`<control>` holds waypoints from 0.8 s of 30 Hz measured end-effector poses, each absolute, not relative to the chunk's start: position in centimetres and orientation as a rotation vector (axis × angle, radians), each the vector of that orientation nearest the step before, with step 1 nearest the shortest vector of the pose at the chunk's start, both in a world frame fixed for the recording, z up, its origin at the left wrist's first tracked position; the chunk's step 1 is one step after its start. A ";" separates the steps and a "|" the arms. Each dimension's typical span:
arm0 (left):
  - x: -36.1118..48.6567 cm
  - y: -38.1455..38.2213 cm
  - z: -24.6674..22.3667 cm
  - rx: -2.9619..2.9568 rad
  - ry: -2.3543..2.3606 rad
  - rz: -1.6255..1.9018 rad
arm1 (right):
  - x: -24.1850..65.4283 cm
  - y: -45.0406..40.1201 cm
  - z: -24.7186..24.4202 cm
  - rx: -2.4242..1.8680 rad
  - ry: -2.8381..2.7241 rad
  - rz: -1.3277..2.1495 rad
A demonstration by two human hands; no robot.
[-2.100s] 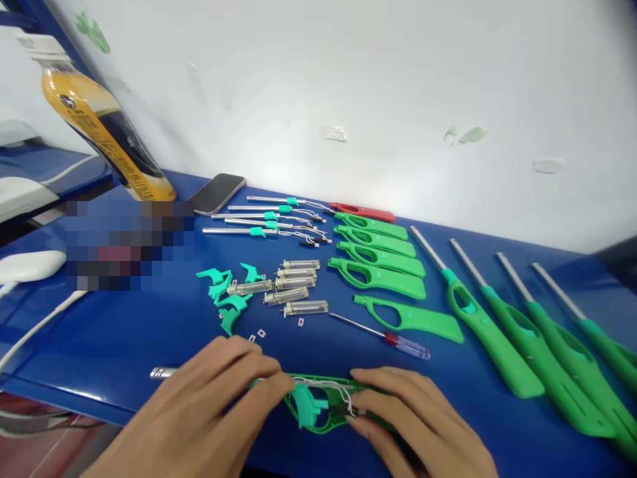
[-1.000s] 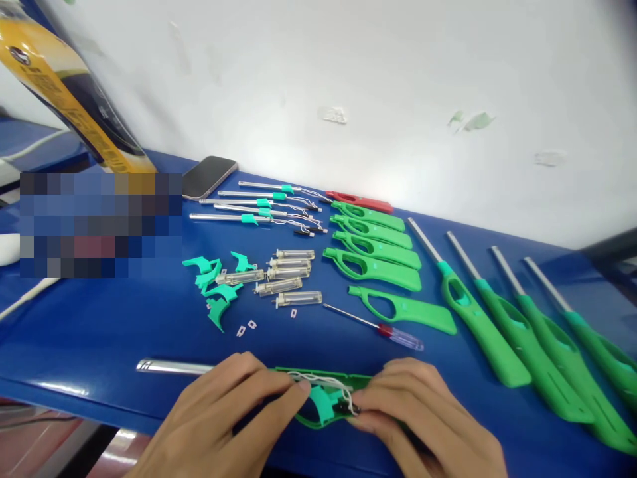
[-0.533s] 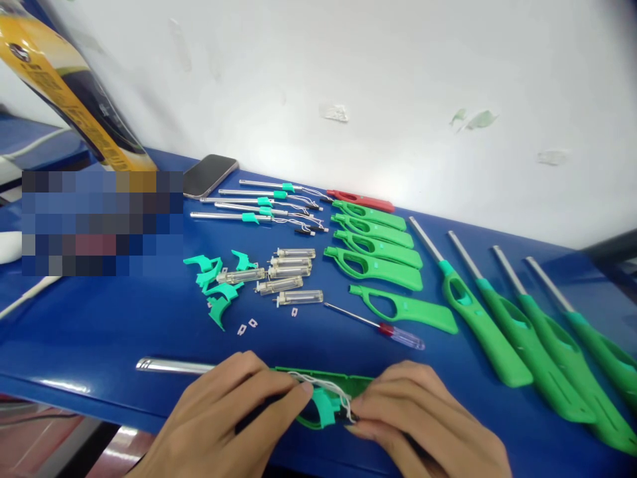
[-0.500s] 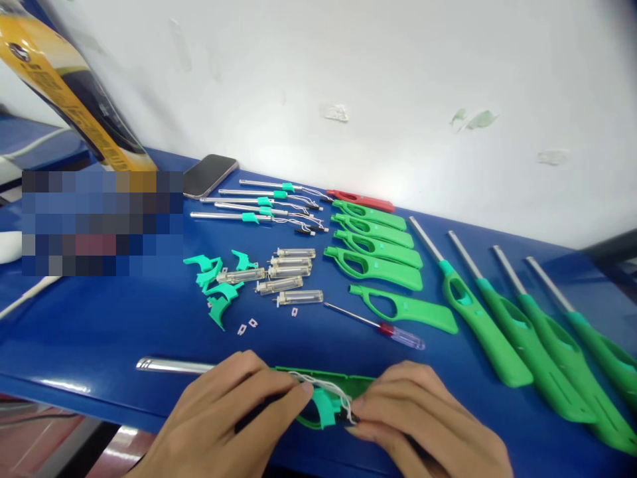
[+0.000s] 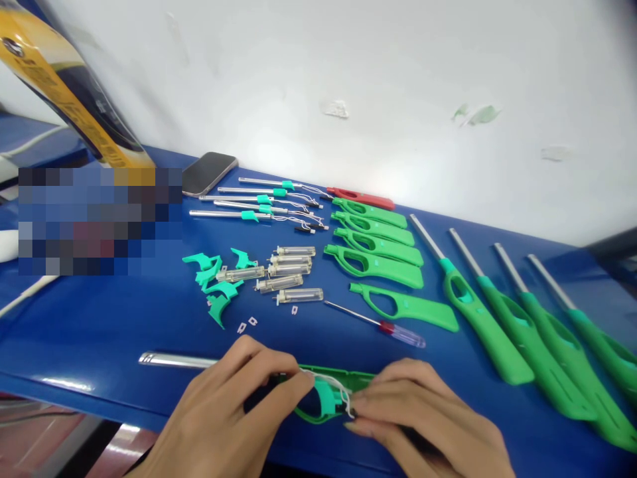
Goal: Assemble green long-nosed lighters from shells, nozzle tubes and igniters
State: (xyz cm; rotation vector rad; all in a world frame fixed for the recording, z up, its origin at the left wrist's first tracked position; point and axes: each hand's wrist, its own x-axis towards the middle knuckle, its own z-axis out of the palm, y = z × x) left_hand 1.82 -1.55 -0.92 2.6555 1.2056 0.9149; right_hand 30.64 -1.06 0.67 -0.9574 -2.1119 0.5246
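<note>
At the front of the table lies an opened green lighter shell (image 5: pixel 355 380) with a metal tube (image 5: pixel 182 360) pointing left. My left hand (image 5: pixel 233 408) is closed over the joint of tube and shell, thumb and forefinger at the white wires (image 5: pixel 337 384). A teal trigger (image 5: pixel 326 398) sits in the shell between my hands. My right hand (image 5: pixel 425 411) pinches a black igniter piece (image 5: pixel 347 409) at the wire ends, its fingers also against the shell's right part. Its palm covers the shell's handle end.
Behind are loose teal triggers (image 5: pixel 217 309), clear fuel tanks (image 5: pixel 299 295), wired tubes (image 5: pixel 229 214), green shell halves (image 5: pixel 375 267), a red one (image 5: pixel 361 198) and a screwdriver (image 5: pixel 401 333). Assembled lighters (image 5: pixel 490 332) lie at right. A phone (image 5: pixel 210 172) and yellow bottle (image 5: pixel 74 86) stand back left.
The teal trigger sits slightly higher and further left in the shell. My left fingers have shifted a little along the wires; my right hand keeps its pinch.
</note>
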 end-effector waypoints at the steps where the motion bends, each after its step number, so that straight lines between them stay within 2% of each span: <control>1: 1.9 -1.5 -0.9 2.670 1.204 0.898 | 30.7 -1.0 0.6 -0.961 -2.115 0.503; 24: 2.6 -1.5 0.0 2.669 1.238 0.853 | 30.7 -1.3 0.3 -1.010 -2.163 0.407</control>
